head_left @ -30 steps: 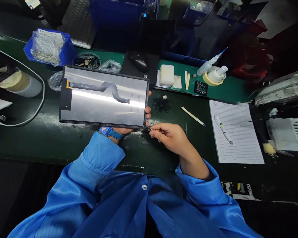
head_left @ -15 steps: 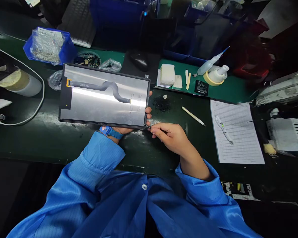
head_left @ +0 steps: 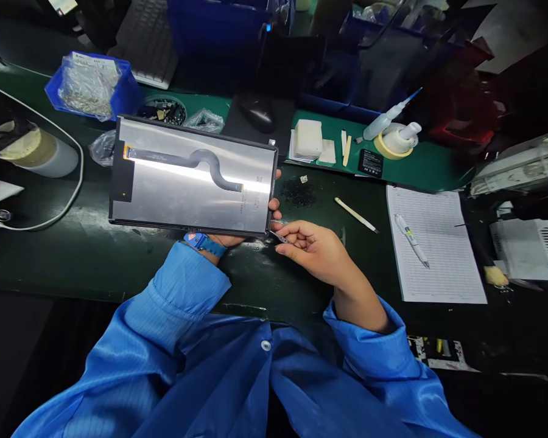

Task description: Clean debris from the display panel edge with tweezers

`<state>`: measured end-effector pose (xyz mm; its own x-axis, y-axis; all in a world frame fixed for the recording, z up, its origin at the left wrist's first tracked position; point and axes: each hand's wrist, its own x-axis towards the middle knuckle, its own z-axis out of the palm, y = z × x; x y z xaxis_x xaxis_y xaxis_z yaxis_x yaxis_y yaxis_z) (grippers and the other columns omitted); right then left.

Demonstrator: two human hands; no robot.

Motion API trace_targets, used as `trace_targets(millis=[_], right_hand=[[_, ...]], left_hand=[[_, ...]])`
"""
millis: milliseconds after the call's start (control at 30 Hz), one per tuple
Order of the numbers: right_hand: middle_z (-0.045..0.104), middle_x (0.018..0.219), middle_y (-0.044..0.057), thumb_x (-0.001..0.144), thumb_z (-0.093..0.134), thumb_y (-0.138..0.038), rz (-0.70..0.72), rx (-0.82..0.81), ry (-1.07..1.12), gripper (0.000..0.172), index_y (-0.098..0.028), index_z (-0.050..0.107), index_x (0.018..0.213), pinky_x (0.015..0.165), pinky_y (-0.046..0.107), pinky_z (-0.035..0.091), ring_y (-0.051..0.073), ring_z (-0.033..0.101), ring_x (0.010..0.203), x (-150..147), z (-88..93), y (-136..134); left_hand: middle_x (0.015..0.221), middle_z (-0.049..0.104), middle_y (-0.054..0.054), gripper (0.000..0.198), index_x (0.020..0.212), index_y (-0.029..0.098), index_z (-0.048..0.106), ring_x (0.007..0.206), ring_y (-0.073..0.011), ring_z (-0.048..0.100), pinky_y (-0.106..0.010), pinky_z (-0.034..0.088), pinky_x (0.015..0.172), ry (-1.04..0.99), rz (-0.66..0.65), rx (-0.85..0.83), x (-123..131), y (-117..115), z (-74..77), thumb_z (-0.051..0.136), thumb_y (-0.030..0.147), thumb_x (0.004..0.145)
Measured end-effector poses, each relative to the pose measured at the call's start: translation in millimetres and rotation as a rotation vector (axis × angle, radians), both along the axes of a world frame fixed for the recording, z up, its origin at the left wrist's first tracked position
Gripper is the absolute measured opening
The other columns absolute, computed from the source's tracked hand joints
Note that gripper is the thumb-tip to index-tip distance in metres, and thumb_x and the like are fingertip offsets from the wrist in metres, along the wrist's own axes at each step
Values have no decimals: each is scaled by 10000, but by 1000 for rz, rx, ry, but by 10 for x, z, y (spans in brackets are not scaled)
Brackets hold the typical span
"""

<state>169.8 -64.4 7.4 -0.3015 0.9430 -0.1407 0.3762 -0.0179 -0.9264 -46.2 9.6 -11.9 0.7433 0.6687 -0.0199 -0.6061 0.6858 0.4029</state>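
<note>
A tablet screen panel (head_left: 182, 198), silver-backed with a black frame and a curved dark flex cable (head_left: 207, 159), is held above the bench, its back facing me. My left hand (head_left: 231, 239) supports it from below, with fingertips curled round the right edge and the palm mostly hidden. A blue wrist strap (head_left: 205, 243) circles that wrist. At the panel's lower right corner my right hand (head_left: 313, 246) pinches a thin metal tool, apparently tweezers (head_left: 278, 236). The tool's tip meets the corner; whether it grips anything there is too small to tell.
Black crumbs (head_left: 298, 192) and a pale stick (head_left: 356, 215) lie right of the panel. Further right is a lined sheet (head_left: 442, 243) with a pen (head_left: 411, 240). Behind stand a blue bin (head_left: 125, 91), white foam block (head_left: 308, 137) and dropper bottle (head_left: 377, 126). A white cable (head_left: 80, 176) curves at left.
My right hand's fingers have shifted and opened slightly around the tool, showing more of it. The panel stays nearly in place in my left hand.
</note>
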Motion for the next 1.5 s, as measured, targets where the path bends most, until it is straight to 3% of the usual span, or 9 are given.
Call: trace_targets(millis=[67, 233, 400, 633, 767, 900, 1100, 1300, 1500], right_hand=[[660, 708, -8, 828, 785, -394, -16, -28, 5, 242, -201, 721, 959, 541, 260, 448, 120, 554, 576, 7, -8, 0], [700, 736, 19, 935, 652, -391, 34, 23, -38, 217, -198, 747, 901, 565, 269, 459, 126, 575, 604, 14, 33, 16], [644, 688, -12, 806, 799, -408, -29, -50, 37, 265, -195, 722, 943, 522, 250, 434, 116, 550, 569, 20, 24, 11], [711, 752, 26, 907, 692, -398, 6, 29, -21, 206, -200, 746, 901, 605, 273, 482, 144, 614, 659, 27, 44, 18], [657, 706, -5, 810, 799, -397, -33, -47, 30, 249, -195, 731, 940, 515, 253, 438, 114, 547, 553, 30, 29, 12], [678, 708, 16, 917, 673, -426, 7, 11, -21, 249, -194, 740, 858, 534, 265, 451, 124, 565, 574, 30, 47, 17], [620, 672, -23, 792, 809, -406, -42, -105, 65, 270, -187, 706, 911, 495, 243, 423, 102, 531, 531, 19, 56, 12], [677, 708, 16, 928, 654, -434, 9, -41, 7, 279, -177, 717, 838, 542, 258, 443, 112, 557, 573, 19, 78, 15], [617, 673, -24, 795, 809, -410, -41, -115, 85, 269, -186, 699, 893, 498, 245, 423, 101, 529, 528, 15, 54, 12]], left_hand=[[999, 630, -135, 639, 1571, 123, 321, 972, -288, 674, -516, 581, 902, -4, -2, 1, 3, 2, -8, 320, 361, 978], [1018, 632, -128, 644, 1587, 131, 295, 974, -279, 681, -505, 584, 902, 7, -17, 1, 7, 4, -32, 324, 341, 979], [993, 637, -113, 645, 1598, 159, 289, 968, -258, 687, -475, 589, 924, 39, -12, 7, 21, 1, -14, 342, 329, 979], [951, 643, -90, 675, 1606, 231, 258, 911, -241, 693, -428, 600, 882, 88, -11, -1, 47, -17, 78, 415, 432, 980], [951, 630, -80, 646, 1541, 223, 342, 925, -242, 691, -429, 596, 913, 88, -21, 6, 39, -10, 87, 450, 500, 967], [957, 627, -81, 646, 1464, 217, 408, 932, -252, 687, -461, 583, 934, 83, -31, 15, 32, -8, 90, 515, 548, 919], [954, 626, -78, 651, 1501, 210, 358, 931, -243, 687, -440, 586, 913, 88, -28, 27, 47, -12, 75, 490, 517, 942], [939, 625, -69, 749, 1598, 196, 184, 917, -237, 685, -460, 579, 908, 102, -29, 39, 44, -17, 106, 445, 475, 954], [966, 631, -67, 734, 1610, 200, 148, 947, -228, 684, -444, 571, 936, 83, -43, 45, 35, -7, 61, 417, 458, 978]])
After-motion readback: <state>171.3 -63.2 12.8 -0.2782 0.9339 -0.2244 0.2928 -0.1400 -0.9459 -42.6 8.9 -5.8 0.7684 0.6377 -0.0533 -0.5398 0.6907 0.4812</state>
